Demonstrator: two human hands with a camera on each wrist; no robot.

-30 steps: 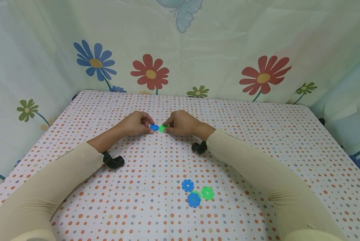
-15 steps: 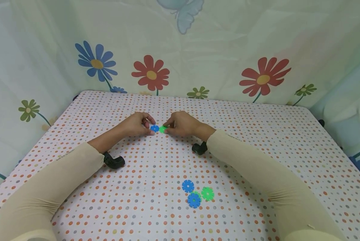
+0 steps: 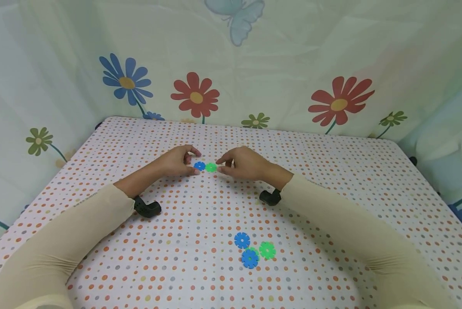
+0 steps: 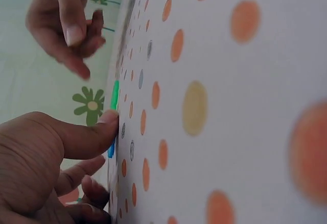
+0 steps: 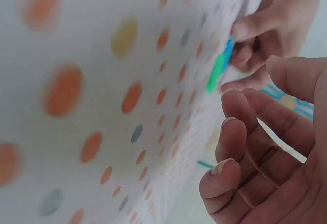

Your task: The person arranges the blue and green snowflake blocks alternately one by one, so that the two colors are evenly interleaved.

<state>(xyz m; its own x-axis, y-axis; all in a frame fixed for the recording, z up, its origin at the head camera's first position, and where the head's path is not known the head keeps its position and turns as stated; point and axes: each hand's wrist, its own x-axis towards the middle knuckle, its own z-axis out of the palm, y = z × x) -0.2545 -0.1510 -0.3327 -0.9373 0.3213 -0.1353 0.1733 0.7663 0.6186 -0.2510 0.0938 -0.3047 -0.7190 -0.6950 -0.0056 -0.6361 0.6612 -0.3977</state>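
A blue notched disc (image 3: 199, 166) and a green notched disc (image 3: 211, 167) lie side by side on the dotted cloth, their edges meeting. My left hand (image 3: 175, 162) is at the blue disc, thumb by its near edge and forefinger raised off beyond the far edge. In the left wrist view the thumb partly covers the blue disc (image 4: 111, 150); the green disc (image 4: 115, 94) shows above it. To the right, my right hand (image 3: 246, 164) hovers beside the green disc with thumb and fingers apart. The right wrist view has nothing between the fingers of the right hand (image 5: 271, 147).
Nearer me on the dotted tablecloth (image 3: 169, 257) lie a blue disc (image 3: 241, 240), another blue disc (image 3: 250, 259) overlapping a mostly hidden green one, and a separate green disc (image 3: 267, 250). A flowered curtain (image 3: 273, 64) hangs behind the table's far edge.
My right hand has let go of the green disc and drawn back to the right. The left forefinger stands slightly farther from the blue disc; the two discs remain together.
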